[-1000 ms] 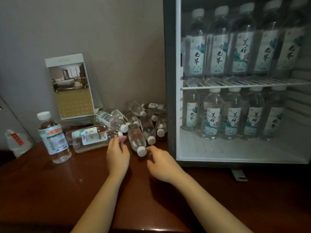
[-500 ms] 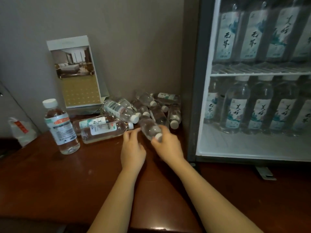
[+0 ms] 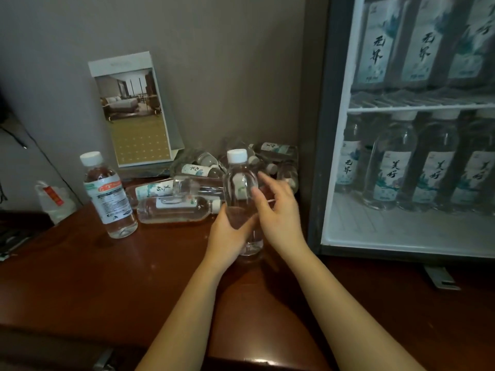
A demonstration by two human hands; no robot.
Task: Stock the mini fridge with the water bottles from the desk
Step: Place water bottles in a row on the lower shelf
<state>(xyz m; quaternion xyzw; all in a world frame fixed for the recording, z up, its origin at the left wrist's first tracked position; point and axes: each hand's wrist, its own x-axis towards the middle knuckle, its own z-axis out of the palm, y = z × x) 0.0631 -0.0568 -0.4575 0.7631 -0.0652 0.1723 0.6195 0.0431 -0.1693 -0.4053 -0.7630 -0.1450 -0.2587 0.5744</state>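
Left hand point(image 3: 227, 236): fingers point(image 3: 221, 216) curl round the lower body of a clear plastic water bottle with a white cap point(image 3: 239, 183), which is now upright; half a second ago it lay flat.
Right hand point(image 3: 278, 218): fingers point(image 3: 263, 180) spread and loose at the bottle's side, gripping nothing.
Location: on the dark red-brown wooden surface point(image 3: 134, 277), just beside the open glass-fronted mini fridge point(image 3: 316, 156).
I judge the pick-up done and the shelving next.

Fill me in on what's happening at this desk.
A person is stocking a mini fridge with water. The left hand grips one water bottle upright, the right hand open beside it. Other bottles lie heaped on the desk; the fridge holds standing bottles on two levels.
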